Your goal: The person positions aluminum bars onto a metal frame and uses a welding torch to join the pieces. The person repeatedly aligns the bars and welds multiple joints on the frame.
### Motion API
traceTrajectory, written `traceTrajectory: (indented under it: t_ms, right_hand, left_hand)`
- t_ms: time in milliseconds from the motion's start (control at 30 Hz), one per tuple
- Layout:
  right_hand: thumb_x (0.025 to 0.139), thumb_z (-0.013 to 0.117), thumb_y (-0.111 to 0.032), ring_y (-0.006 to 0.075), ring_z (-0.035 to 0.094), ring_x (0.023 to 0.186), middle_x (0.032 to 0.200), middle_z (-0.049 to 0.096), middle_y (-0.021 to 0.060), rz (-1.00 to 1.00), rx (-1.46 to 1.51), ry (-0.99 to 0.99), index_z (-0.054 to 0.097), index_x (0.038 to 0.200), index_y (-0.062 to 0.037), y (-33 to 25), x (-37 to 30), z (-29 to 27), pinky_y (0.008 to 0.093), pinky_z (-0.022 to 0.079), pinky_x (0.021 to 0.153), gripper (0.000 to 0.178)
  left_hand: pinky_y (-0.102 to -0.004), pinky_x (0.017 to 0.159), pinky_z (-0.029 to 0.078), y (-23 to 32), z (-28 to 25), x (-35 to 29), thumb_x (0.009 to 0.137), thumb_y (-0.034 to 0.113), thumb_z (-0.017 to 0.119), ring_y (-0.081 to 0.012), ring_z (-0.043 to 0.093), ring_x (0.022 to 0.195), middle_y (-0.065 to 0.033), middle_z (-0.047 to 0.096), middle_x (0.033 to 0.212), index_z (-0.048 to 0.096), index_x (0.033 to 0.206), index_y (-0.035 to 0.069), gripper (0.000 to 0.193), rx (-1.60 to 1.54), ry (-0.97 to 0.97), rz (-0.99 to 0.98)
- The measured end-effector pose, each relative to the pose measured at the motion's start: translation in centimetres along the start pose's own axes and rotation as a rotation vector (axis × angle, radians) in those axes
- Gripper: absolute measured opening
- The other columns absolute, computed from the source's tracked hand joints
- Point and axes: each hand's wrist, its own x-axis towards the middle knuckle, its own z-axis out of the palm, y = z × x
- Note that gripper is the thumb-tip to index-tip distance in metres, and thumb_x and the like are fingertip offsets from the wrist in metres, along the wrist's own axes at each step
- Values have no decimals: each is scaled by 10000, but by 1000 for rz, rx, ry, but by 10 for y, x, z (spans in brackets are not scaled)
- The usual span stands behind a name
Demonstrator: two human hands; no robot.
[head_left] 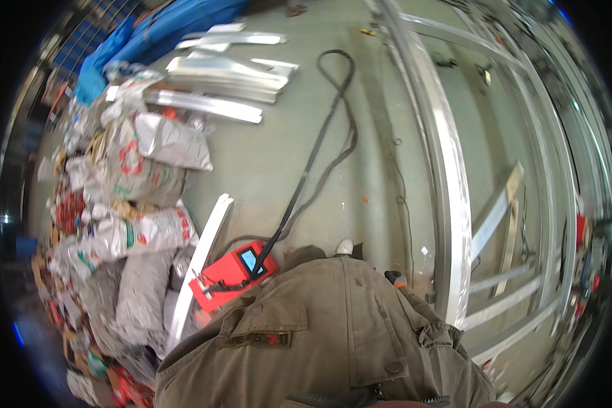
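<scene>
Right hand is showing small and dark, with an orange patch, at the right edge of the olive jacket; blur is hiding the fingers, so cannot tell whether they are spread or pinching anything. Left hand is lying out of sight; its state cannot be told. Red machine is sitting just beyond the jacket's left side, its small screen facing up; whether it is resting on the floor is unclear. Black hose is running forward from it and looping back. Pale strip is lying along the machine's left side. One shoe tip is poking out ahead of the jacket. Metal frame is standing to the right; filled sacks are heaping up at left, with silvery profiles and blue sheeting lying farther off.
</scene>
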Motion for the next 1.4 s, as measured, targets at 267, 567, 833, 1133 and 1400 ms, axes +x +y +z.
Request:
traceTrajectory:
  t_ms: [267, 567, 833, 1133, 1400]
  right_hand:
    - [941, 632, -389, 322, 691, 777, 833, 734, 217, -587, -988, -171, 704, 741, -10, -195, 156, -81, 501, 509, 692, 435]
    - [900, 766, -257, 182, 569, 580, 729, 655, 59, -209, -115, -80, 706, 1053, -36, -387, 197, 27, 375, 459, 538, 276]
    - [944, 670, -320, 304, 722, 843, 933, 753, 140, -825, -1597, -236, 732, 1051, -96, -471, 283, 31, 446, 533, 722, 257]
    - [1015, 611, -291, 187, 741, 822, 944, 787, 69, -705, -1884, -528, 756, 1187, -160, -572, 438, 121, 397, 555, 710, 261]
    - [1018, 558, -470, 404, 668, 1172, 1182, 719, 286, -878, -1699, -456, 742, 1181, -10, -873, 518, 358, 504, 500, 1004, 522]
  left_hand:
    - [-458, 892, 541, 83, 20, 14, 996, 431, 565, -360, 682, 1055, -193, 720, 1098, 706, 1219, 74, 444, -243, 113, -29]
    - [-463, 949, 527, 159, -76, 104, 975, 443, 576, -382, 667, 1125, -200, 718, 1168, 697, 1259, 85, 473, -219, 114, 50]
    - [-468, 1000, 515, 235, -241, 202, 956, 454, 586, -401, 654, 1188, -206, 716, 1229, 690, 1294, 95, 504, -495, 414, 20]
    - [-481, 1058, 498, 268, -299, 266, 953, 455, 580, -425, 631, 1263, -214, 704, 1307, 671, 1339, 104, 530, -658, 384, -96]
    - [-570, 1028, 496, 241, -388, 237, 1028, 368, 485, -481, 649, 1194, -270, 681, 1312, 679, 1314, 80, 450, -59, 144, -179]
